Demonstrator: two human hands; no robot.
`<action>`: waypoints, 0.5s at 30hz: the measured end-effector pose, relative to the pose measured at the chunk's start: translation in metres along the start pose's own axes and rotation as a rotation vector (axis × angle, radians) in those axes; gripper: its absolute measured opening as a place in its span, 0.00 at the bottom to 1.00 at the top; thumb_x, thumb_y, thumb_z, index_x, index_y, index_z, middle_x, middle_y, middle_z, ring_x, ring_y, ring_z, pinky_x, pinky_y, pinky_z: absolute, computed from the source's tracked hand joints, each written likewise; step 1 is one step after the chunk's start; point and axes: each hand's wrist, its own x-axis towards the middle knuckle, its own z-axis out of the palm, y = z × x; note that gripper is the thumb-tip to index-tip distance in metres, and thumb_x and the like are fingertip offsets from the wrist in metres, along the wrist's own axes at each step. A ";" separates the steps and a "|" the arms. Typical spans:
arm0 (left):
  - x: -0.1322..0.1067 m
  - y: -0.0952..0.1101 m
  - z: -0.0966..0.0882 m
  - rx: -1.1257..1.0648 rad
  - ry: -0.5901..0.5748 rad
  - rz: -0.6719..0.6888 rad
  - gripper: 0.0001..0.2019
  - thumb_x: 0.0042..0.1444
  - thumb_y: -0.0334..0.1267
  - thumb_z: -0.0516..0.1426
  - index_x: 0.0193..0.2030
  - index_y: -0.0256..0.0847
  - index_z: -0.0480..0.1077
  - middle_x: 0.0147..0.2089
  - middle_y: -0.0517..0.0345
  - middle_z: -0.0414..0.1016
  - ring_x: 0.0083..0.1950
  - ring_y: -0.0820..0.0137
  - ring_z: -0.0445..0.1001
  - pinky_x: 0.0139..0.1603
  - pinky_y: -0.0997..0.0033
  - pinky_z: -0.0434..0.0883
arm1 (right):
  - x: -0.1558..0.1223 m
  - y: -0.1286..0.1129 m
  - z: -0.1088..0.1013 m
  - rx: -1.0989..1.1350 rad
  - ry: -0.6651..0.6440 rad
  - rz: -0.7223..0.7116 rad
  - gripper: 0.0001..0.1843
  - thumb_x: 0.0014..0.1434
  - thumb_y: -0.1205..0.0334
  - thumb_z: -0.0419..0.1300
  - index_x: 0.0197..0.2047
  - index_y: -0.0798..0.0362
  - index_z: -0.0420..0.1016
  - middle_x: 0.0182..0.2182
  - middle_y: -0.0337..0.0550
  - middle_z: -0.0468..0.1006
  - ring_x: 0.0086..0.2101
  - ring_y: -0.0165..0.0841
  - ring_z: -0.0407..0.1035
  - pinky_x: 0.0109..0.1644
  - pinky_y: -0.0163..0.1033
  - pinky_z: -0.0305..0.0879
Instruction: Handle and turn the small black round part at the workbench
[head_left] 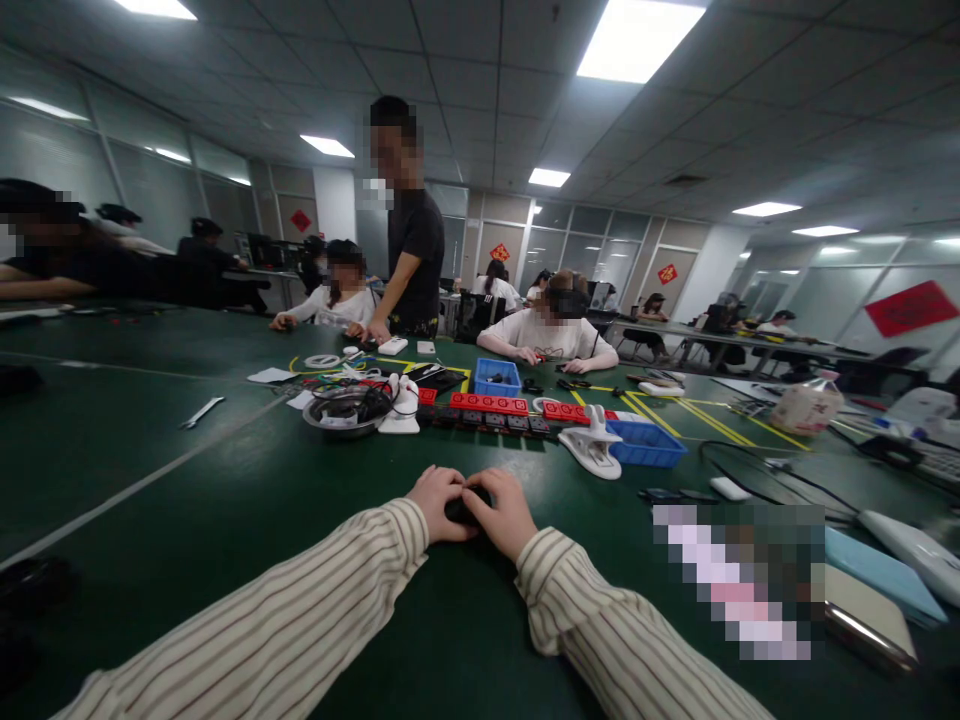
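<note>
Your left hand (439, 500) and right hand (508, 516) meet on the green worktop (225, 500) straight ahead of you, each grip curled tightly closed round a small black object (459, 508) that shows only as a dark sliver between the two hands. From there, a row of red blocks (489, 404) lies at 12 o'clock, a metal bowl (346, 412) of cables at 11, a blue tray (646, 446) at 1 and a wrench (201, 412) well apart at 10 o'clock

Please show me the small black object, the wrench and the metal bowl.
small black object (463, 509): head view, its visible top.
wrench (201, 411): head view, middle of its handle.
metal bowl (339, 428): head view, its front rim.
</note>
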 end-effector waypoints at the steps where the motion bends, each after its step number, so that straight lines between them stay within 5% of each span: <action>1: 0.001 -0.003 0.001 -0.004 -0.012 0.011 0.21 0.36 0.48 0.65 0.38 0.42 0.73 0.42 0.56 0.70 0.47 0.59 0.68 0.54 0.55 0.61 | 0.000 0.000 -0.001 0.012 -0.012 -0.022 0.03 0.54 0.66 0.59 0.33 0.51 0.73 0.31 0.38 0.73 0.36 0.32 0.65 0.42 0.37 0.57; 4: 0.002 -0.009 0.003 -0.011 -0.037 0.026 0.22 0.35 0.49 0.65 0.39 0.43 0.72 0.43 0.56 0.71 0.47 0.59 0.68 0.51 0.60 0.64 | -0.002 -0.003 -0.001 0.024 -0.017 -0.058 0.08 0.54 0.70 0.57 0.37 0.50 0.73 0.35 0.38 0.73 0.40 0.32 0.64 0.45 0.38 0.56; 8: 0.001 -0.006 0.002 -0.015 -0.033 -0.003 0.34 0.33 0.53 0.65 0.49 0.41 0.66 0.50 0.50 0.68 0.51 0.54 0.65 0.56 0.47 0.57 | -0.005 -0.005 -0.002 0.010 0.027 -0.038 0.14 0.57 0.63 0.56 0.47 0.52 0.68 0.42 0.44 0.70 0.43 0.36 0.62 0.48 0.42 0.56; 15: -0.004 0.014 -0.004 0.020 0.016 -0.044 0.31 0.35 0.55 0.62 0.45 0.39 0.64 0.45 0.50 0.67 0.51 0.54 0.65 0.60 0.40 0.46 | -0.004 -0.004 0.000 -0.019 0.053 0.016 0.15 0.53 0.55 0.59 0.41 0.54 0.66 0.38 0.44 0.70 0.40 0.38 0.63 0.45 0.43 0.56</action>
